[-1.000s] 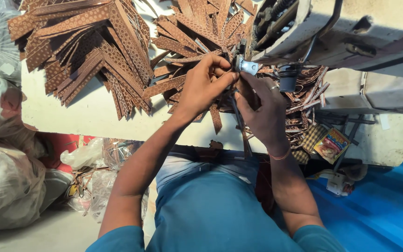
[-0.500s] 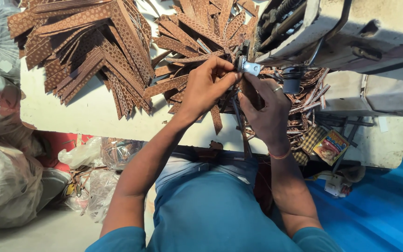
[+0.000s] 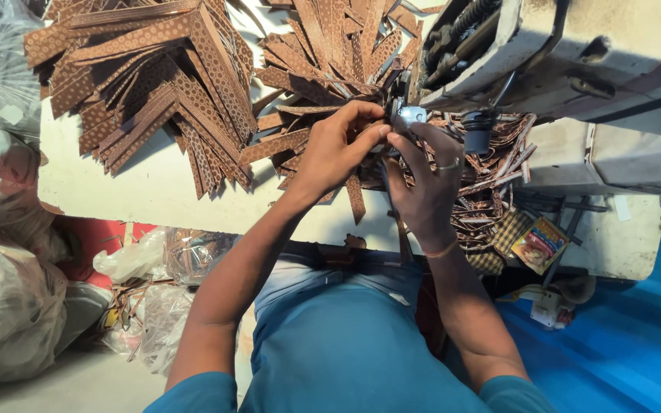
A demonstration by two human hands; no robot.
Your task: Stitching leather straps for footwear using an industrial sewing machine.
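My left hand (image 3: 340,149) and my right hand (image 3: 426,180) meet at the presser foot (image 3: 405,118) of a sewing machine (image 3: 575,53). Both pinch a narrow brown perforated strap (image 3: 392,191) that runs under the foot and hangs down toward my lap. My fingertips touch each other just below the metal foot. A ring shows on my right hand and a thin band on that wrist. Loose brown straps (image 3: 323,53) lie fanned out behind my left hand.
A big heap of the same straps (image 3: 154,84) covers the white table (image 3: 116,191) at the left. More straps (image 3: 499,168) are piled under the machine head. Clear plastic bags (image 3: 1,291) sit on the floor at left. A small colourful packet (image 3: 538,243) lies at right.
Both hands stay at the presser foot; the fingers have shifted slightly on the strap. The view has moved a little.
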